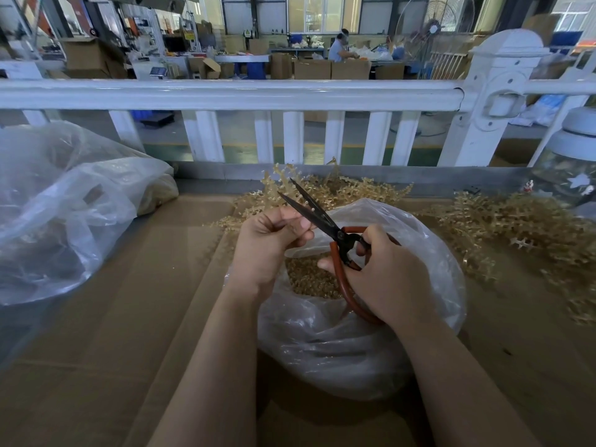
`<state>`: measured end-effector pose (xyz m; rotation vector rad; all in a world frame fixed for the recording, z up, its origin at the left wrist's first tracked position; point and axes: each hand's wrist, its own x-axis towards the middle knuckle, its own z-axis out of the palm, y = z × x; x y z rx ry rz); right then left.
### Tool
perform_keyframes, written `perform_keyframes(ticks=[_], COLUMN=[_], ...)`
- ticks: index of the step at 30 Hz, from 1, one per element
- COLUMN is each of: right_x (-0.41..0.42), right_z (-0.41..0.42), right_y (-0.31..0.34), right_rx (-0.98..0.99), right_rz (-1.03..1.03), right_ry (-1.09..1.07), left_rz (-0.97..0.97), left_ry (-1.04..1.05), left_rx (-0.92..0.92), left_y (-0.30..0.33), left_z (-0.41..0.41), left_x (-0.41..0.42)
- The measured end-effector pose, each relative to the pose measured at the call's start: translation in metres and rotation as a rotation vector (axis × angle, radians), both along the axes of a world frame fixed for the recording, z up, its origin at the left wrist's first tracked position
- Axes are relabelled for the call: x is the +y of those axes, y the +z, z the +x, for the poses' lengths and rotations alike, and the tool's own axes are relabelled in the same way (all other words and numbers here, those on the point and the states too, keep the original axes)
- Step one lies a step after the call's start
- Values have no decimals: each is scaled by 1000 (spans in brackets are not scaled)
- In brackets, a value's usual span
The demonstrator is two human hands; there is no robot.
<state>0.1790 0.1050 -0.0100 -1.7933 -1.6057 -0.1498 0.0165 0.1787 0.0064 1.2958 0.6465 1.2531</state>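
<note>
Head view: both hands work just above the open mouth of a clear plastic bag [338, 350] that sits on the cardboard-covered bench [129, 317]. The right hand [383, 275] grips the red handles of a pair of scissors [322, 217], fingers through and around the loops. The dark blades stand parted and point up and away from the bag toward its far left side. The left hand [267, 243] is over the bag's left rim, its fingers curled in and the thumb pressed toward them, right against the lower blade. Whether it pinches anything cannot be told, as anything between the fingertips is too small to make out. Inside the bag, below the scissors, lies a heap of small golden beads [309, 279]. Behind the bag and off to its right, golden plastic sprues [516, 227] are piled on the bench. Well to the bag's left slumps a larger crumpled plastic bag [64, 204]. Beyond the bag, a white railing [225, 93] runs along the bench's far edge.
</note>
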Motion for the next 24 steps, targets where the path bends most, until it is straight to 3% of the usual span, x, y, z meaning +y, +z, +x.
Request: perform_keyframes(ticks=[12, 24], right_x=[-1, -3], right_z=[0, -2], right_y=[-1, 2], right_rx=[-14, 17], right_rz=[32, 53], right_ry=[-3, -20], left_rz=[-26, 91], left_ry=[-8, -113], left_rx=[-12, 97], left_y=[2, 3], left_z=[0, -1], left_x=[0, -1])
